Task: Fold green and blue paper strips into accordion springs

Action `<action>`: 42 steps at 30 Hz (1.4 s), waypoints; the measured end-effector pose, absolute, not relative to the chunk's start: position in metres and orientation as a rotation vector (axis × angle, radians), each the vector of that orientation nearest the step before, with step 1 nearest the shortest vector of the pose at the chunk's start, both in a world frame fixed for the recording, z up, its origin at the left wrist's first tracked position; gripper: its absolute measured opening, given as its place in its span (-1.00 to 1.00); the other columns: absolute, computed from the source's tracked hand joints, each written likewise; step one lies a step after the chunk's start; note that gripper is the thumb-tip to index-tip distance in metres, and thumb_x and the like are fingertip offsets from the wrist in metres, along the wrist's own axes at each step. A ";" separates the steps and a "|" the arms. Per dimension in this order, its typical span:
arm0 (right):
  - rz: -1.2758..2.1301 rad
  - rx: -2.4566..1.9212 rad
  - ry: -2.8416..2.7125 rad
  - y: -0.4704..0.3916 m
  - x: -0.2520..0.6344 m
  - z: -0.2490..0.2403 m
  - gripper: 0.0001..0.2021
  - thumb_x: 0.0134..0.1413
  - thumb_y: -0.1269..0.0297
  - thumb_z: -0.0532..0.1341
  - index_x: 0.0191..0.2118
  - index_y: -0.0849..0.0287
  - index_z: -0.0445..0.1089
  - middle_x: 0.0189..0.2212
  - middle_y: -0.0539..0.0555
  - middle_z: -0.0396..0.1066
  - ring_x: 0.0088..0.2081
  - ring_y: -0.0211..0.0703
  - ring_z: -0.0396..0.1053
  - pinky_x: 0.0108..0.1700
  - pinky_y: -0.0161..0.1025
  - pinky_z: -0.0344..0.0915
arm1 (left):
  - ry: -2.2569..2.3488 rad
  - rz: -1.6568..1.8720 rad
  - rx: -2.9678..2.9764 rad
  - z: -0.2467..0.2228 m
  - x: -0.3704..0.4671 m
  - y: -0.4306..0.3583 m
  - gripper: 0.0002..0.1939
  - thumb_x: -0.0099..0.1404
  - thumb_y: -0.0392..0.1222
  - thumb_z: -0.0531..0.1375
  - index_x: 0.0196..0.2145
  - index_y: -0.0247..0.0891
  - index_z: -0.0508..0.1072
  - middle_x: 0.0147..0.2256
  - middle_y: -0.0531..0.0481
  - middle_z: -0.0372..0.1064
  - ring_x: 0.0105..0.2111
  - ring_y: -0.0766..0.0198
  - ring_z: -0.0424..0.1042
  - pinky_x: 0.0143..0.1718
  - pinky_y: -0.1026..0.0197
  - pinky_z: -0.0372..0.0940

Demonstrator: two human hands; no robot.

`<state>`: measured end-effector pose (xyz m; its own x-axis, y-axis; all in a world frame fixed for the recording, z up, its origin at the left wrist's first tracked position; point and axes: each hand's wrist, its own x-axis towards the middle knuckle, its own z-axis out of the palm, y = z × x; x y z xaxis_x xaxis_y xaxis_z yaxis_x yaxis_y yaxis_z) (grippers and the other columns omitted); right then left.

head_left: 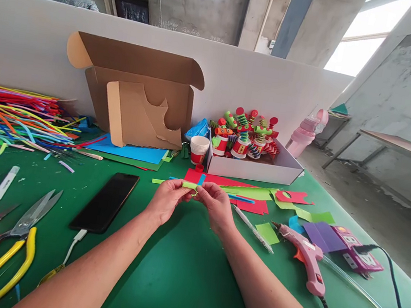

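Paper piece, light green and apparently curled, is held up on the near side of the white box, just off its left corner, pinched between the fingertips of the left hand and those of the right hand. Should either pinch slacken, the curl would probably spring open, while uneven pressure from the two sides could crease it or skew its edges. Nearer than the box's right end lies the glue gun, which, if hot, might burn the right hand should it stray sideways.
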<state>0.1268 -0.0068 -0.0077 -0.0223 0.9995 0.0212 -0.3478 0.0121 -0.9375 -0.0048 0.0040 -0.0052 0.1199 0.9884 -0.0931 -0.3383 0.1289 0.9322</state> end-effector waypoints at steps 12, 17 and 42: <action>1.436 -0.925 -0.948 -0.009 0.123 -0.014 -0.69 -0.32 0.17 0.46 -0.51 0.16 0.35 -0.56 -0.08 0.40 -0.51 -0.32 0.35 -0.32 -0.29 0.33 | 0.970 1.311 1.042 -0.007 -0.001 0.004 -0.64 -0.19 0.01 0.44 -0.54 -0.28 0.47 -0.54 0.06 0.39 -0.50 0.36 0.31 -0.38 0.26 0.26; 1.453 -0.935 -0.895 -0.009 0.123 -0.012 -0.66 -0.29 0.05 0.43 -0.43 0.13 0.37 -0.59 -0.09 0.41 -0.54 -0.29 0.38 -0.32 -0.25 0.39 | 1.005 1.323 1.106 -0.007 -0.002 0.005 -0.65 -0.17 0.02 0.42 -0.58 -0.27 0.43 -0.57 0.08 0.36 -0.52 0.37 0.27 -0.44 0.28 0.21; 1.361 -0.991 -0.945 -0.006 0.125 -0.015 -0.62 -0.34 0.02 0.45 -0.47 0.13 0.34 -0.56 -0.10 0.39 -0.49 -0.24 0.43 -0.28 -0.20 0.45 | 1.032 1.291 1.045 -0.008 -0.001 0.004 -0.62 -0.22 0.05 0.42 -0.59 -0.26 0.41 -0.58 0.08 0.35 -0.53 0.36 0.28 -0.41 0.26 0.24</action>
